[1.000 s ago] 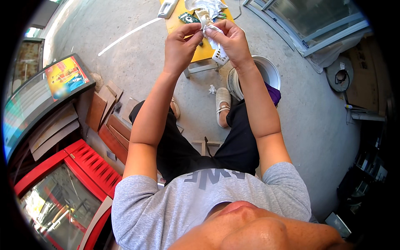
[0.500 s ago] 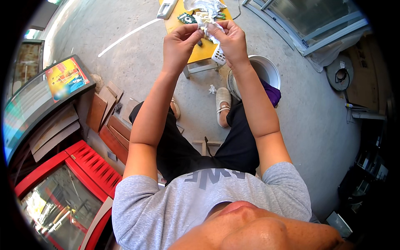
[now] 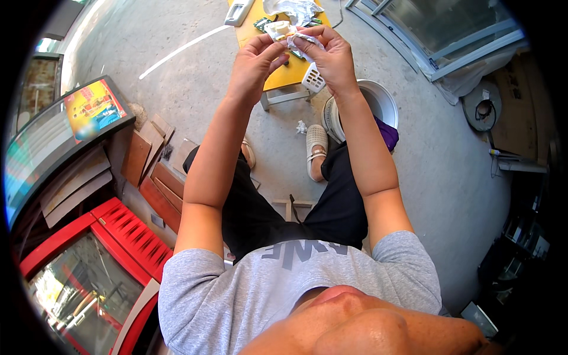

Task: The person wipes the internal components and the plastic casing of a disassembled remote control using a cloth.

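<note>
Above the yellow table, both my hands meet at a small cream-white plastic part. My left hand pinches its near edge between thumb and fingers. A crumpled white tissue is gripped in my right hand, pressed close to the part. Behind them on the tabletop lie a green circuit board, a white crumpled cloth or bag and a pale plastic casing. A white slotted plastic piece sticks out at the table's near right corner.
A white bucket stands right of the table, a purple cloth hanging at its side. A crumpled white scrap lies on the concrete floor. Wooden boards and a red-framed glass cabinet are at left, a glass door at upper right.
The cream-white part has tilted and shifted slightly left, showing more of itself. My left fingers have loosened apart somewhat, and the tissue is bunched more tightly under my right thumb.
</note>
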A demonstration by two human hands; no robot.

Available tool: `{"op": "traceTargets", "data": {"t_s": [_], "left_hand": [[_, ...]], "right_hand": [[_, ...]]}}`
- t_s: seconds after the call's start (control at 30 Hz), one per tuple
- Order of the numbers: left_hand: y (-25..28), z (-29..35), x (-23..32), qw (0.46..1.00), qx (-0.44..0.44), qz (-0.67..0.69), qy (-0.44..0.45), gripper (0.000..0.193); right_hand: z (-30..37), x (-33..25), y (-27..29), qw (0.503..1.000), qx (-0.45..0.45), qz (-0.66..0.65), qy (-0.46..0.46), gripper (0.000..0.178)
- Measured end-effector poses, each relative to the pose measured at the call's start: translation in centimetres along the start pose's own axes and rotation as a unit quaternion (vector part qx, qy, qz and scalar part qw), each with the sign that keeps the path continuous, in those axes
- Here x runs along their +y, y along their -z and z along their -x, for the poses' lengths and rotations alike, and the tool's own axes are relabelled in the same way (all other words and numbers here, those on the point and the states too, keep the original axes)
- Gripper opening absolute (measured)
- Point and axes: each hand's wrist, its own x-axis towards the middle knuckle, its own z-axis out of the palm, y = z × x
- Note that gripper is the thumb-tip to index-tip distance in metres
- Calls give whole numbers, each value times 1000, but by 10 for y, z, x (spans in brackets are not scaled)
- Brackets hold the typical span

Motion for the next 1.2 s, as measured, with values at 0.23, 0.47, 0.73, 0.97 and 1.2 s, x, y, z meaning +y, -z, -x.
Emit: {"op": "traceTargets", "data": {"t_s": [0.23, 0.47, 0.73, 0.97, 1.2], "left_hand": [[1, -1, 2, 998, -7, 47, 34, 27], [-2, -1, 4, 999, -13, 47, 11, 25], [2, 0, 4, 1000, -1, 22, -20, 24], [-5, 3, 5, 995, 25, -76, -63, 28], [-7, 8, 7, 985, -13, -129, -114, 29]], "right_hand": [[-2, -4, 0, 996, 52, 22, 63, 22], [1, -12, 2, 984, 32, 162, 69, 25], [5, -16, -6, 980, 9, 155, 125, 28], [0, -7, 1, 933, 18, 272, 235, 19], [0, -8, 3, 985, 15, 155, 72, 23]]}}
